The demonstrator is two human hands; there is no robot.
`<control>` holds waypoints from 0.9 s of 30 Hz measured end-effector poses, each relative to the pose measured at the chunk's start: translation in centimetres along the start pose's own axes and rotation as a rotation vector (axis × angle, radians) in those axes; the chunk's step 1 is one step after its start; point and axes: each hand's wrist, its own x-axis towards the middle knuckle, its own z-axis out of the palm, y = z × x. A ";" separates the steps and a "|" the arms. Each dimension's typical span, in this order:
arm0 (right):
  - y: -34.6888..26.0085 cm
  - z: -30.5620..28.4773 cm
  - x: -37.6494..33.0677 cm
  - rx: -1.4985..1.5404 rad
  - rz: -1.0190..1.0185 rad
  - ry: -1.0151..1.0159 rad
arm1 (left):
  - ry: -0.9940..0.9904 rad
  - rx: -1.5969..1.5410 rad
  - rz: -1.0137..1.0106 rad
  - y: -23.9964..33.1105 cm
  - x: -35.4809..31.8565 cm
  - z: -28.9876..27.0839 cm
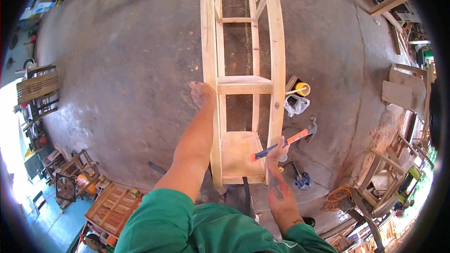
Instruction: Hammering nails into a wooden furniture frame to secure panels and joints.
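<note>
In the head view, the person's right hand [277,151] is closed around the handle of a claw hammer [286,143], which has an orange and dark blue handle. The hammer lies slantwise across the right rail [276,70] of a long wooden frame [244,88]: its metal head points up and outward over the floor [126,79], while the butt of the handle extends inward above a flat wooden board [240,153] low in the frame's near end. The left hand [203,93] is at the outer side of the left rail [209,47], its fingers bent inward; whether they grip the wood or hold anything small cannot be told.

The frame stretches away from the person, its 2 long rails joined by crosspieces, the nearest crosspiece [244,89] roughly level with the left hand. Just beyond the right rail, a yellow container [303,89] and a crumpled clear plastic bag [296,106] are on the floor, close together. Nearer the person, a blue power tool [302,181] rests to the right of the right forearm. Farther right is a coiled orange cord [338,198]; at lower left is a slatted wooden panel [112,208].
</note>
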 end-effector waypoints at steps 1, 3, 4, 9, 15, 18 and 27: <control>-0.1 0.0 -0.1 0.016 -0.003 -0.006 | 0.019 0.012 0.011 -0.2 0.1 0.0; -0.5 0.1 -0.3 0.076 -0.025 0.002 | 0.023 0.041 0.025 -0.2 0.1 0.0; -0.7 0.1 -0.4 0.074 -0.015 -0.004 | 0.005 -0.038 -0.018 -0.2 0.2 0.0; -1.8 -0.1 -0.7 0.124 -0.023 0.005 | -0.009 0.007 -0.126 0.4 0.2 0.0; -1.6 -0.1 -0.5 0.209 0.023 -0.020 | 0.028 0.179 0.068 0.0 0.1 0.0; -1.1 0.0 -0.1 0.251 0.074 0.005 | -0.006 0.059 -0.079 0.2 0.2 0.2; -0.7 -0.1 0.4 0.239 0.104 0.013 | 0.007 0.075 -0.134 2.1 -0.8 -0.6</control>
